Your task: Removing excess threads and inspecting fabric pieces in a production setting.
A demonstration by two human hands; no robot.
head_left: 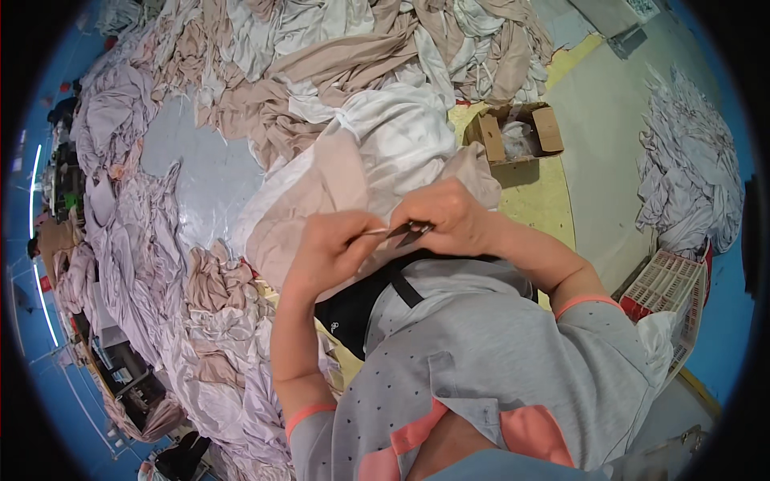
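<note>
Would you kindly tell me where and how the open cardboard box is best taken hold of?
I'd take the cardboard box by its left and right walls, below the flaps, coming from the wearer's side. Its open top and spread flaps suggest the walls would hold more firmly; pale cloth crowds its left, so ease in carefully there.

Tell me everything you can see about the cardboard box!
The box is brown and looks like cardboard. Its top is open, with flaps showing at left and right, and crumpled see-through stuff, maybe plastic, lies inside. It sits upright on a yellow surface, close beside the cloth pile. I can't tell whether any cloth touches it.
</note>
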